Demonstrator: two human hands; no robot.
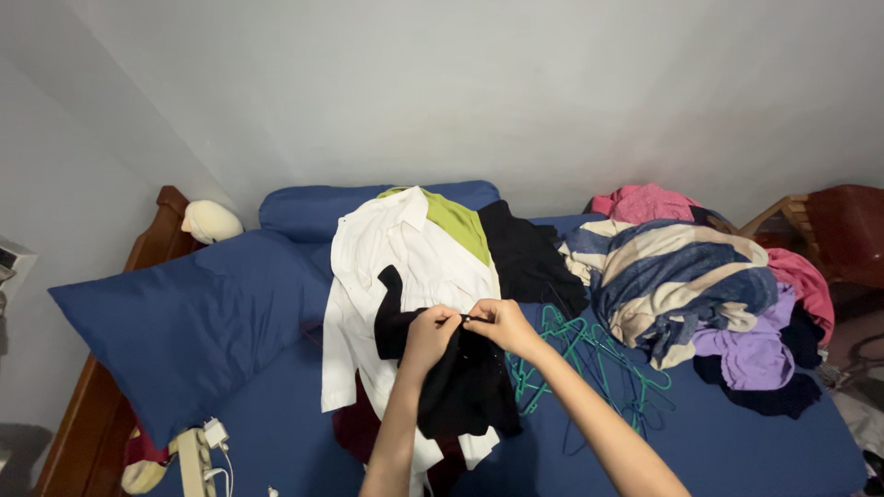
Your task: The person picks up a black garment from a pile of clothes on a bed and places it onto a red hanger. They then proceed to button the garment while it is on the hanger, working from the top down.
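Both hands (470,324) pinch black garment (460,387) top edge (long axis hanging toward camera) over white shirt (405,267).

hangers (589,354) between shirt pile (405,276) and clothes heap (700,294)

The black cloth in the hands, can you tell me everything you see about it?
The black garment looks soft and matte, like plain dark fabric, crumpled and partly folded. One strip of it reaches up to the left, and the rest hangs down toward the camera. It lies on top of a white shirt on the blue bed. The left hand and right hand both pinch its top edge.
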